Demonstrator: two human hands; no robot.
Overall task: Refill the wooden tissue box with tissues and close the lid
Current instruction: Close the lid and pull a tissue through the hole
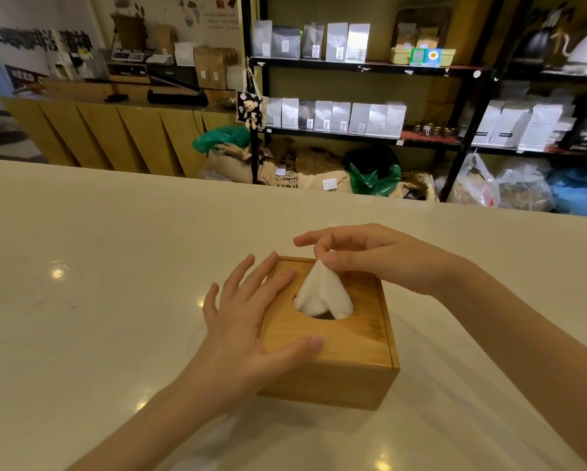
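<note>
Wooden box (pixel 339 355) sits lid-closed at lower centre on the desk (pixel 98 266). Left hand (pixel 247 331) lies flat, grip wide. Right hand (pixel 363 256) pinches the tissue (pixel 322 294).

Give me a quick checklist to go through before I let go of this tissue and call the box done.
1. Lid seated flat on the wooden tissue box: ok, it looks flush along the near and right edges.
2. Tissue pulled up through the oval opening: ok, a white peak stands above the lid.
3. Right hand pinching the tissue tip: ok, thumb and finger meet on it.
4. Left hand steadying the box: ok, it rests flat on the lid's left side.
5. Box filled with tissues: cannot tell, the inside is hidden.
6. Box standing square on the table: ok.
</note>
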